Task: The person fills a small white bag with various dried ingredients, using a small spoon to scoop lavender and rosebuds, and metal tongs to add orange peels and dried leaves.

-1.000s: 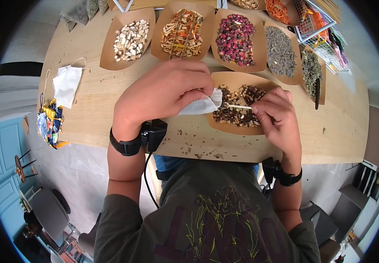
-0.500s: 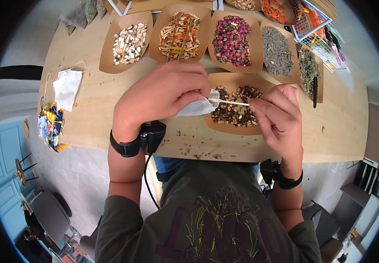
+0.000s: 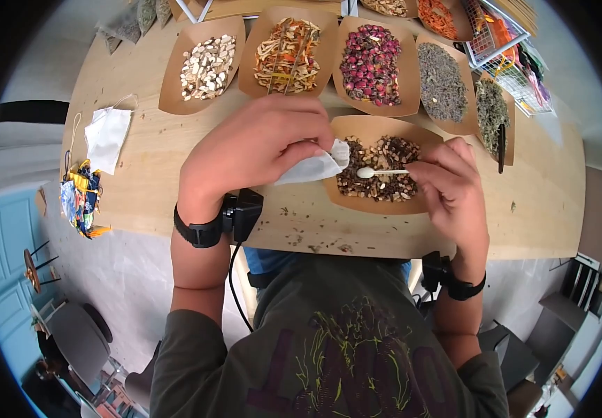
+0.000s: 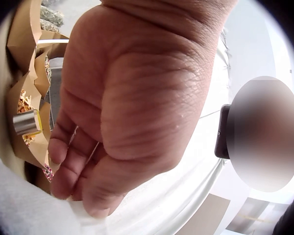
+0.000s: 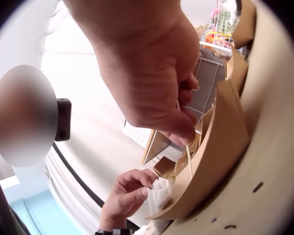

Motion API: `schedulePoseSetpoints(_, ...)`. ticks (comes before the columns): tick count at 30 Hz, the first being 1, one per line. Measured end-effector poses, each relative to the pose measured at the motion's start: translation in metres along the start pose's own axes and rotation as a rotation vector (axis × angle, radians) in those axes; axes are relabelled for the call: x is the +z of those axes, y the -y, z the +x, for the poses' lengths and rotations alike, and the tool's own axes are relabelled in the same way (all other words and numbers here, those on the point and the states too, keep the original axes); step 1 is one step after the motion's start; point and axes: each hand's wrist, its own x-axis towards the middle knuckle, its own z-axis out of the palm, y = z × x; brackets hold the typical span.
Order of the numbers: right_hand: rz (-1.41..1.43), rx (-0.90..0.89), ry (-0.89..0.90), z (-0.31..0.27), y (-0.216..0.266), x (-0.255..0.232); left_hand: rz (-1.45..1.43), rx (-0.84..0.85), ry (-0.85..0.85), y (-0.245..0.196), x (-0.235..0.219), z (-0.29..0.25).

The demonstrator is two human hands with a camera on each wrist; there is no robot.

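Observation:
My left hand (image 3: 263,143) pinches the rim of a white cloth pouch (image 3: 311,167), its mouth turned toward the right. In the right wrist view the pouch (image 5: 159,194) hangs from the thumb and fingers, beside the tray's edge. My right hand (image 3: 451,184) pinches the thin handle of a small pale spoon (image 3: 366,173). The spoon's bowl is over a brown paper tray (image 3: 357,203) of dark and tan dried bits (image 3: 391,157), a short way right of the pouch mouth. In the left wrist view, the left thumb and fingertips press the white cloth (image 4: 88,215).
Behind stand paper trays of white pieces (image 3: 207,66), orange-tan strips with tongs (image 3: 287,56), rosebuds (image 3: 372,64), grey-lavender buds (image 3: 443,82) and green herbs (image 3: 492,108). White pouches (image 3: 108,136) lie left. A wire basket (image 3: 517,87) stands at the back right. Crumbs dot the front edge.
The spoon went from the pouch's mouth, where its bowl was half a second ago, back to the right over the tray. My left hand has stayed nearly still with the pouch.

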Motion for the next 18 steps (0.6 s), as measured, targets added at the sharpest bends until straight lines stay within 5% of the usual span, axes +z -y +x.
schedulePoseSetpoints(5, -0.056, 0.153, -0.051, -0.012, -0.003, -0.016, 0.001, 0.017, -0.017, -0.001, 0.001, 0.000)
schedulePoseSetpoints(18, 0.003, 0.081, 0.122, -0.004, 0.006, 0.008, 0.004, -0.009, 0.025, 0.003, 0.000, -0.002)
